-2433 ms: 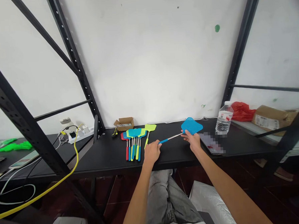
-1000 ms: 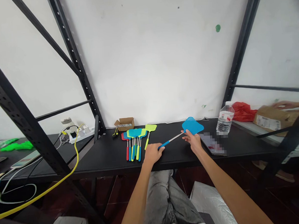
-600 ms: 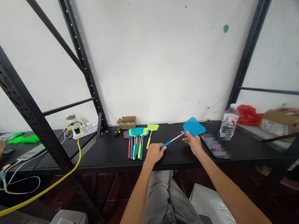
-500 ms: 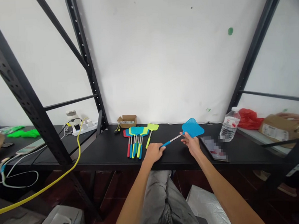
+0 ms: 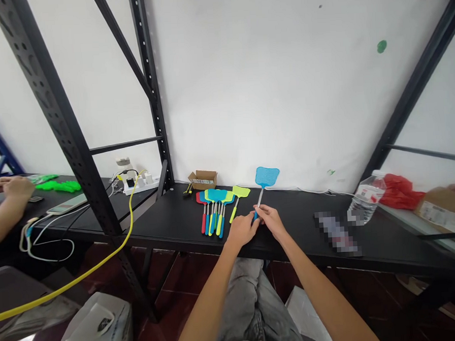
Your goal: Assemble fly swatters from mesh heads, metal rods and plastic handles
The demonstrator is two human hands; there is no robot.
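Between my two hands a blue fly swatter (image 5: 267, 177) stands up, its blue head at the top and a silver shaft below. My left hand (image 5: 243, 230) is closed round its blue handle. Higher up, the fingers of my right hand (image 5: 270, 220) pinch the lower shaft near the handle. Left of my hands several fly swatters (image 5: 215, 195) lie fanned in an overlapping pile, with red, blue and yellow-green handles. Beside that pile lies a single yellow-green fly swatter (image 5: 241, 191), apart from the rest.
Behind the pile sits an open cardboard box (image 5: 204, 180). To the right are a blurred phone (image 5: 337, 233), a water bottle (image 5: 367, 199) and a red plastic bag (image 5: 400, 191). A yellow cable (image 5: 126, 232) crosses a rack post (image 5: 62, 118) at left. Another person's hands (image 5: 17, 191) are at far left.
The swatter has swung from slanting right to upright, its shaft now showing shorter. My right hand has moved left from the swatter's head down beside my left hand. The view has shifted.
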